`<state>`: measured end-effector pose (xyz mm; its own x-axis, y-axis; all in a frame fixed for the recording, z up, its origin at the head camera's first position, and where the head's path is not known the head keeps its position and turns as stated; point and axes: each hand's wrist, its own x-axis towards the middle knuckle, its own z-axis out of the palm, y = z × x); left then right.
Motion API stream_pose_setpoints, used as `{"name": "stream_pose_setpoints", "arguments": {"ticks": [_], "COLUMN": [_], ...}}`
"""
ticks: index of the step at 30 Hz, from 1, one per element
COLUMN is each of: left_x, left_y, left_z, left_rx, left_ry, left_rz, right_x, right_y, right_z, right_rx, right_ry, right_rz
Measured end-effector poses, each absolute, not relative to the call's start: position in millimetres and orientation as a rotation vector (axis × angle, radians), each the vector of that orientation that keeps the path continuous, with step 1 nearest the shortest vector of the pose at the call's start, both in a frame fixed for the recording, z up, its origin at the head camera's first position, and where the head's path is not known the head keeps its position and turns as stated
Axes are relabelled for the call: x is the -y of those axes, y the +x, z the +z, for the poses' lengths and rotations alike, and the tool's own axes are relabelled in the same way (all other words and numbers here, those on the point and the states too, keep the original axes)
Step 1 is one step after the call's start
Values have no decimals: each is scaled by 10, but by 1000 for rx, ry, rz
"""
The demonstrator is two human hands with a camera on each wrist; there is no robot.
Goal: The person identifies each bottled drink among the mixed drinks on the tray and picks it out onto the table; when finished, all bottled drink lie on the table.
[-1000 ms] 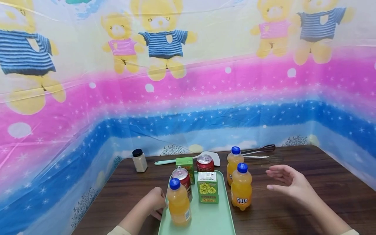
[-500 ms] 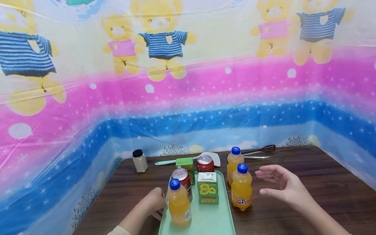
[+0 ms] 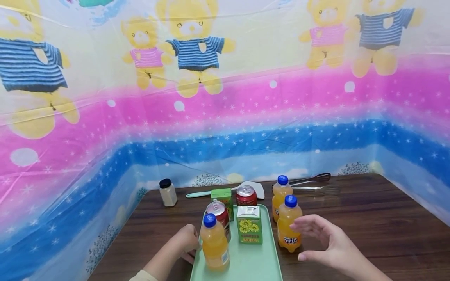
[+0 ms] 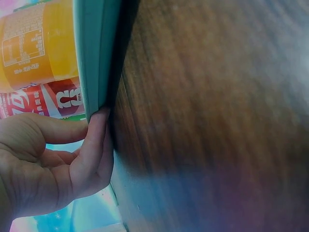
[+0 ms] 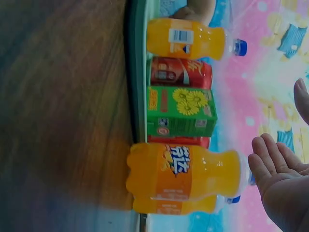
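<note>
My left hand (image 3: 187, 242) pinches the left rim of the pale green tray (image 3: 246, 269); in the left wrist view the thumb meets the rim and the fingers lie against its outer side. On the tray stand an orange soda bottle (image 3: 214, 246), a red soda can (image 3: 216, 207) behind it, and green drink cartons, the nearer carton (image 3: 249, 226) with yellow flowers. My right hand (image 3: 325, 242) is beside the nearer of two orange soda bottles (image 3: 289, 222) on the table, thumb and fingers spread apart, fingertips overlapping the bottle in the head view. Both bottles wear blue caps.
A second red can (image 3: 246, 197) stands at the tray's far end. Behind lie a white-headed spatula (image 3: 258, 190) and metal whisk-like utensils (image 3: 316, 183). A black-lidded jar (image 3: 168, 194) stands at back left. A printed cloth (image 3: 225, 109) hangs around the table (image 3: 379, 218).
My right hand has moved left and toward me, up to the nearer bottle on the right. The left hand has stayed at the tray's rim, and the drinks have not moved.
</note>
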<state>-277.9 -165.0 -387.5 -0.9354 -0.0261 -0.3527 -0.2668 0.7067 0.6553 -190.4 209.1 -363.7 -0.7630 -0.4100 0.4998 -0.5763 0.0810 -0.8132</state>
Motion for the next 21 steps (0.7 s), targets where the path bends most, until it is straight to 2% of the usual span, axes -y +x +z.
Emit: {"name": "stream_pose_setpoints", "arguments": {"ticks": [12, 21], "left_x": [1643, 1644], "left_y": [-2764, -2765], "left_z": [-3873, -3876], "left_rx": [-2604, -2616], "left_ry": [-218, -212], "left_rz": [1060, 1081], "right_x": [-2039, -1959], "right_y": [-1858, -1859], "right_z": [-3679, -3635], "right_rx": [2228, 2299], "right_ry": [1053, 950], "right_rz": [1857, 1869]}}
